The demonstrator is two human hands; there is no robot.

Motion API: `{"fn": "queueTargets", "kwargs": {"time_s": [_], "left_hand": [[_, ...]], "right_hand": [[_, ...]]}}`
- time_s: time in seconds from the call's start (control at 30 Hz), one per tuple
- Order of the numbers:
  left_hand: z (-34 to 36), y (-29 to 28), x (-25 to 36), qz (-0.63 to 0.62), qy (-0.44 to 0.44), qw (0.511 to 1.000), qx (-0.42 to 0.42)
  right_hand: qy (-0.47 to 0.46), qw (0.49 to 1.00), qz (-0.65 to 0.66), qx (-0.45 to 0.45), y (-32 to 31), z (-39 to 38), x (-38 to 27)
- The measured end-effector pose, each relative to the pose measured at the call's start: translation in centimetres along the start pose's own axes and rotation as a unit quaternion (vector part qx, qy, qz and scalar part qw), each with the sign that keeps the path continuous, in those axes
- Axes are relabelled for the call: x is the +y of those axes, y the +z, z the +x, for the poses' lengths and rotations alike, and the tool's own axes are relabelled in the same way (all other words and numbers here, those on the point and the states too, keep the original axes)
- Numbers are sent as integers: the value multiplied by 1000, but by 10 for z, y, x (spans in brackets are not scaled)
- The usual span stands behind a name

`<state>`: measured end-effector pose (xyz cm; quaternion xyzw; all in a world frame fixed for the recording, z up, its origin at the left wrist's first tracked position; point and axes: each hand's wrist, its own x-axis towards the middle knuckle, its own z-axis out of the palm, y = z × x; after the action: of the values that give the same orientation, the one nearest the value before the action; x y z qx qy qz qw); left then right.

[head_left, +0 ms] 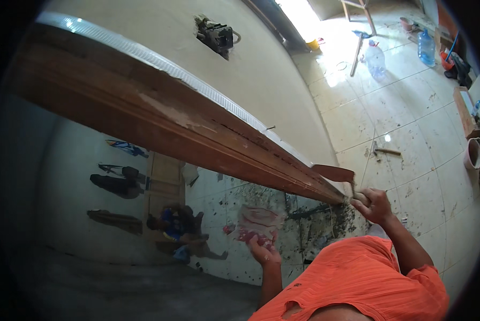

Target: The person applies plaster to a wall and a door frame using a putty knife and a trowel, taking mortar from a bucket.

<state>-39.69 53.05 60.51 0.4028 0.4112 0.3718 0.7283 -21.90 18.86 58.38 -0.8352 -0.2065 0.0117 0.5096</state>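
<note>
Layout about the door frame point(197, 128), head view.
Frame runs diagonally from upper left to centre; wall point(272, 75) beyond it, hole point(216, 36) in wall. Trowel point(333, 173) in right grip point(376, 206), by frame's lower end; hammer point(388, 152) on floor point(411, 112) beyond, to the right. Left grip point(264, 250) at near edge of sheet-like item point(260, 216); seated person point(181, 230) farther left.
</note>
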Motion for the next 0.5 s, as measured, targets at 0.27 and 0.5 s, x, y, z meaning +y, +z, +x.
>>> {"fn": "queueTargets", "kwargs": {"time_s": [0.27,0.5], "left_hand": [[0,-25,-52,162,-129,978,32],[-22,26,-72,260,-179,944,-93]], "right_hand": [[288,926,-163,-180,61,-127,179],[530,826,-118,-151,74,-171,247]]}}
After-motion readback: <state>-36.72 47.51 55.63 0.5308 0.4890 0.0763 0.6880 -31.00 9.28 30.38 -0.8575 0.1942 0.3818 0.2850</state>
